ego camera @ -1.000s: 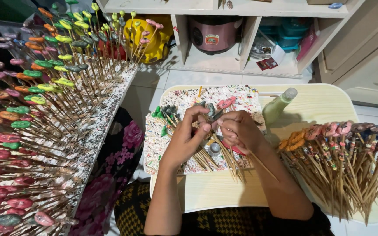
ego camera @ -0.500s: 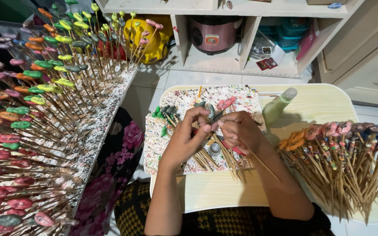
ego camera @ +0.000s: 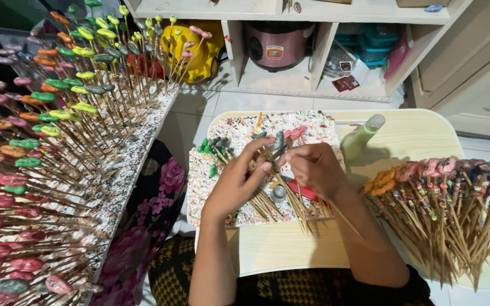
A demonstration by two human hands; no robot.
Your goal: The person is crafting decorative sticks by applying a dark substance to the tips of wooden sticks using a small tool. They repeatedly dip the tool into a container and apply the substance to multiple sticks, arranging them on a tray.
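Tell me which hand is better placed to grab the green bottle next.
Right, probably. The right hand works the sticks just beside the green bottle, which stands at that hand's outer side on the table. The left hand is on the far side and would have to cross over.

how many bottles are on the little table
1: a pale green bottle with a clear cap lies tilted on the wooden table, just beyond the right hand. The stick bundles could hide others.
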